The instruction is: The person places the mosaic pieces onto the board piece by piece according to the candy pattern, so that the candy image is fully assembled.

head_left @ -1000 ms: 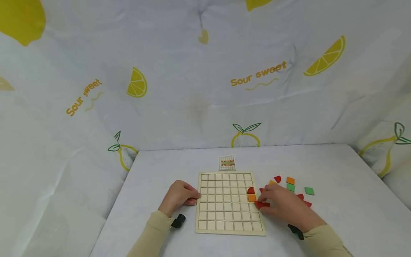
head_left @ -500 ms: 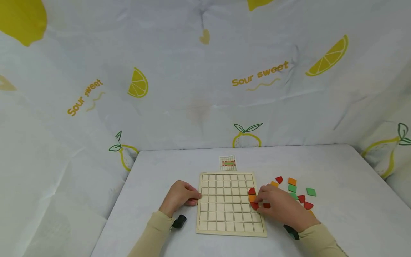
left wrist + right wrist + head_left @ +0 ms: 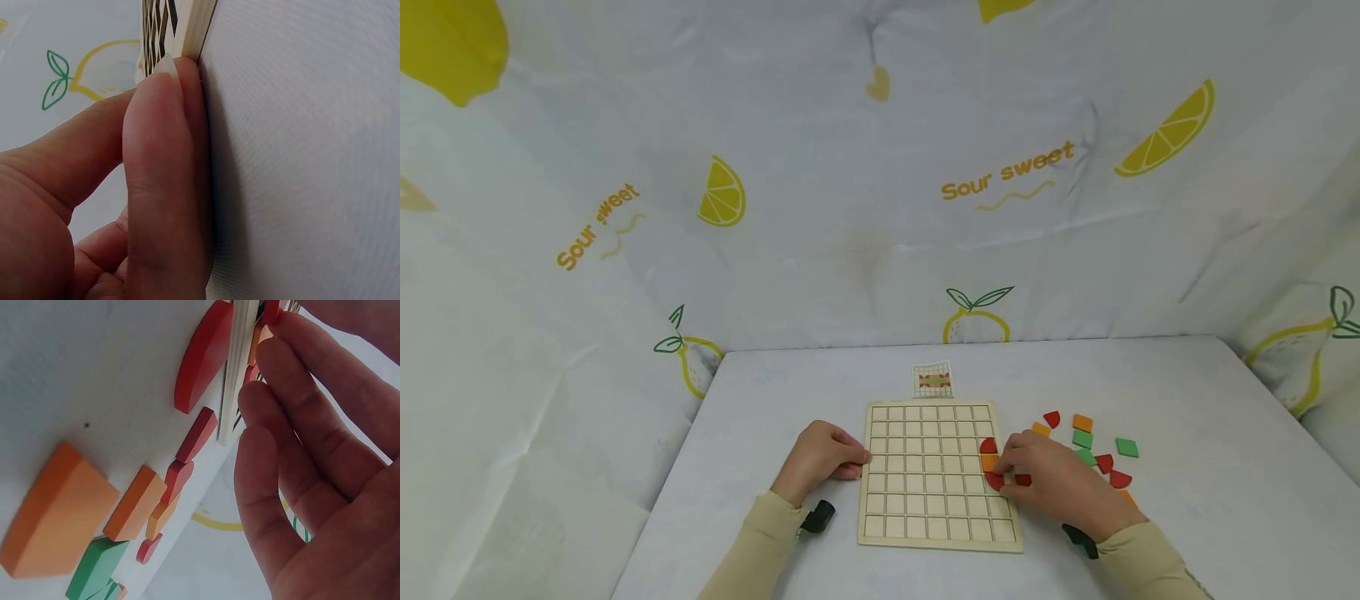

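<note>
Red curved piece (image 3: 995,481) on grid board (image 3: 934,483), 3 o'clock side, at 6 o'clock of orange tile (image 3: 989,463). A second ago it straddled the board's edge; now it lies inward, over the outermost column. That column reads red, orange, red, so placement looks nearly done; whether it is seated flush, cannot tell. Right hand (image 3: 1051,481) comes in from 4 o'clock, thumb and forefinger apparently pinching the piece, other fingers fanned alongside. Left hand (image 3: 820,452) pinches the board's rim at 9 o'clock, presumably steadying it.
</note>
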`<action>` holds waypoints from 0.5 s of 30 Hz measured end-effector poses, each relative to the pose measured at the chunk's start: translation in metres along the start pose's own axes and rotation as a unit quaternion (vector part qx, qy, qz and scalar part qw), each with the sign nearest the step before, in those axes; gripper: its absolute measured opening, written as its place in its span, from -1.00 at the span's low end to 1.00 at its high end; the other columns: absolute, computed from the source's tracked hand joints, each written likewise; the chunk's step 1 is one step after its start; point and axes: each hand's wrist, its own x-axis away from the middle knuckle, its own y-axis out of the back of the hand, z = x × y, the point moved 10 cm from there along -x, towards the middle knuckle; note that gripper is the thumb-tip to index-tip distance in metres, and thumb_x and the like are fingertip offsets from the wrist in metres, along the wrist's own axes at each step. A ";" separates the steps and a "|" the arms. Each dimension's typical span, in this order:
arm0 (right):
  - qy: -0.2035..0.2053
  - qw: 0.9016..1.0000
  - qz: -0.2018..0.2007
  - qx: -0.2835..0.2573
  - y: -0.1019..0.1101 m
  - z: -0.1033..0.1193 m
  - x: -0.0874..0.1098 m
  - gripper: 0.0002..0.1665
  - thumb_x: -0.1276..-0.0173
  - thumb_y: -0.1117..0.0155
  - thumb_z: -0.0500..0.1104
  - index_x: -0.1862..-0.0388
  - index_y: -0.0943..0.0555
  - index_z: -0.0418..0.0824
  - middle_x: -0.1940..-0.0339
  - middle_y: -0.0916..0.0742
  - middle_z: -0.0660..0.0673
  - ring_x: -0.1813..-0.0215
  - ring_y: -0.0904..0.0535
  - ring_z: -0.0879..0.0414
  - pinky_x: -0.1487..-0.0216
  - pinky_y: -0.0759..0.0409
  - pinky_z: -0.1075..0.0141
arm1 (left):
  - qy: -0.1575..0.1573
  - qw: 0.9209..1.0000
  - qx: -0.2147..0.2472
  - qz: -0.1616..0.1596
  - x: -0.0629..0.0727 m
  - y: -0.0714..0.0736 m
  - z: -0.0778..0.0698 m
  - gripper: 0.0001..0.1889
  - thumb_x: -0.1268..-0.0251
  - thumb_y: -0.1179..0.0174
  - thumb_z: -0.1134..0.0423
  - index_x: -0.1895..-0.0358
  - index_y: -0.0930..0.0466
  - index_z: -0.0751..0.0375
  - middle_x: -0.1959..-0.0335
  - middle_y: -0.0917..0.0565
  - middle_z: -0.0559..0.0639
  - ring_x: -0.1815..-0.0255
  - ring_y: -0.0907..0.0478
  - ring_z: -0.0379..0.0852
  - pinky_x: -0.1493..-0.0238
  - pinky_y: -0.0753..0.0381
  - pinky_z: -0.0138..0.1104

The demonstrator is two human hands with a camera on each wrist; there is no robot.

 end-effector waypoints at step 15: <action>-0.004 1.000 -0.004 -0.001 -0.001 0.000 -0.001 -0.80 -0.21 -0.72 -0.07 0.28 -0.81 0.16 0.28 -0.60 0.28 0.22 -0.48 0.32 0.22 -0.59 0.43 | 0.001 1.000 -0.002 0.001 -0.001 0.000 0.000 -0.80 -0.16 -0.63 0.23 0.27 -0.81 0.24 0.46 -0.83 0.02 0.50 -0.75 -0.24 0.34 -0.81 -0.38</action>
